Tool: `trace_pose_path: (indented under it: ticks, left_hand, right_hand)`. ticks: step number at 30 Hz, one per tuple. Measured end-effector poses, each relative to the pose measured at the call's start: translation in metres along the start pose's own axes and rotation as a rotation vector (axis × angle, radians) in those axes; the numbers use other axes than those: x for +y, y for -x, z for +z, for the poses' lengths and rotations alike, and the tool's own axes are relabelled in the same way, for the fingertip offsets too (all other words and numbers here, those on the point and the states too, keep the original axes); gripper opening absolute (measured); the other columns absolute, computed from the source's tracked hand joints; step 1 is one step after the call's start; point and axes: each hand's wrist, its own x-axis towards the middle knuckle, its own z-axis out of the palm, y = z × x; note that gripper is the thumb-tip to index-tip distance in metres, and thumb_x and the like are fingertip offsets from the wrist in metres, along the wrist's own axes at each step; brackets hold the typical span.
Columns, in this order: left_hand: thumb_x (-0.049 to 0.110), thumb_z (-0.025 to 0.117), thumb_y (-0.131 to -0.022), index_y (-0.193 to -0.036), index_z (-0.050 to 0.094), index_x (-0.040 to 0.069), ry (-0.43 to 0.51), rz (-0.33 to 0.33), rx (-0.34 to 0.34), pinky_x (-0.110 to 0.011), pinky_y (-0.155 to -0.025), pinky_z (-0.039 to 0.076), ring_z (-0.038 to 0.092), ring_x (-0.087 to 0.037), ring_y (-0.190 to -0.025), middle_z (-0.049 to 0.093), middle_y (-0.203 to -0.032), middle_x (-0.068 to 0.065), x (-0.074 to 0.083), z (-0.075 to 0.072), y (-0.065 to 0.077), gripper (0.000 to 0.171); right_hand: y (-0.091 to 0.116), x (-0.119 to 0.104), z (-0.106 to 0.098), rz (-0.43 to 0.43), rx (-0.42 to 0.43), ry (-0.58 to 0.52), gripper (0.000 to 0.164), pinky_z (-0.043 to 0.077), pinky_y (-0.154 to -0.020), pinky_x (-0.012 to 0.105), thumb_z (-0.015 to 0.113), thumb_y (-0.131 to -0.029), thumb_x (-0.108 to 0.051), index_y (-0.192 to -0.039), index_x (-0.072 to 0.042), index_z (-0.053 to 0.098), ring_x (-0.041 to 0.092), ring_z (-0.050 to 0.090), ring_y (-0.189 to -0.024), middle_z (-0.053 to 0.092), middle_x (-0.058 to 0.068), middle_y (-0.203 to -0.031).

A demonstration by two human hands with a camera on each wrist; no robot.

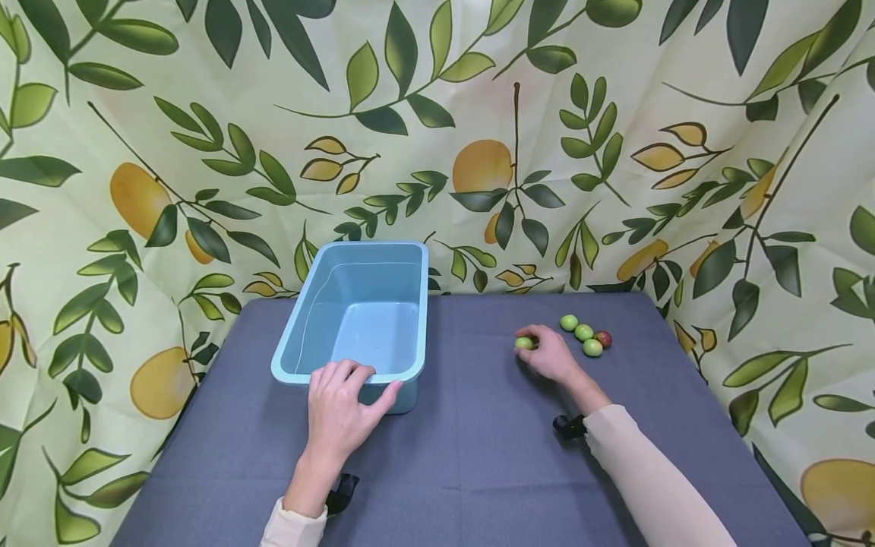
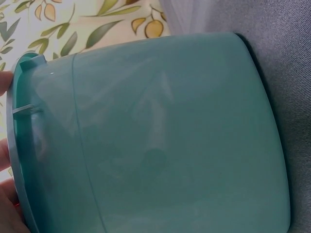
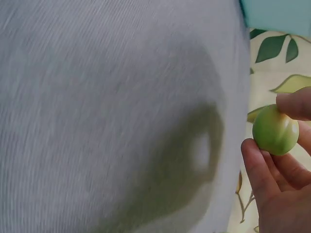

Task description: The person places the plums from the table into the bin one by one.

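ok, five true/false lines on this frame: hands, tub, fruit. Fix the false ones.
1. The right hand holds a green fruit. True.
2. The left hand is at the near rim of the blue tub. True.
3. The held fruit is already inside the tub. False: it is in the right hand, well to the right of the tub, and no fruit shows in the tub.
4. Four other fruits sit in a group on the table. True.
5. All fruits in that group are green. False: three are green, and one is a reddish fruit.
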Motion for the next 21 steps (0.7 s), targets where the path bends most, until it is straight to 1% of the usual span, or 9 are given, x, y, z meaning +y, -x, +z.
trace_pose_path:
  ticks: [5,12,19,21]
  left_hand:
    - [0.059,0.062,-0.09,-0.079,0.072,0.008,0.004,-0.008,-0.009,-0.046,-0.07,0.041,0.053,-0.028,-0.07,0.061,-0.077,-0.004,0.0,0.0,0.0,0.053]
    - [0.06,0.059,-0.092,-0.079,0.072,0.009,-0.004,0.006,-0.001,-0.046,-0.069,0.041,0.053,-0.028,-0.069,0.061,-0.077,-0.004,0.0,0.0,0.0,0.054]
    - [0.059,0.06,-0.091,-0.079,0.072,0.009,0.002,-0.01,-0.016,-0.047,-0.071,0.041,0.054,-0.028,-0.071,0.061,-0.077,-0.004,0.001,-0.002,-0.001,0.054]
    - [0.059,0.06,-0.091,-0.079,0.072,0.009,-0.003,-0.005,-0.013,-0.047,-0.071,0.041,0.054,-0.029,-0.07,0.061,-0.077,-0.004,0.001,-0.002,-0.001,0.053]
  right_hand:
    - [0.001,-0.009,0.003,-0.008,0.018,-0.057,0.034,0.051,-0.092,0.051,0.072,-0.091,-0.011,-0.122,0.002,0.068,0.036,0.064,-0.107,0.064,0.021,-0.119]
    - [0.003,-0.023,0.004,-0.039,0.043,-0.127,0.034,0.052,-0.094,0.05,0.073,-0.09,-0.01,-0.122,0.003,0.068,0.035,0.065,-0.108,0.064,0.02,-0.119]
    - [0.004,-0.042,0.007,-0.062,0.069,-0.181,0.035,0.053,-0.094,0.047,0.074,-0.089,-0.01,-0.121,0.002,0.068,0.032,0.063,-0.109,0.064,0.019,-0.12]
    - [0.003,-0.048,0.007,-0.075,0.078,-0.19,0.034,0.054,-0.093,0.046,0.075,-0.089,-0.009,-0.121,0.002,0.069,0.032,0.063,-0.109,0.065,0.018,-0.119]
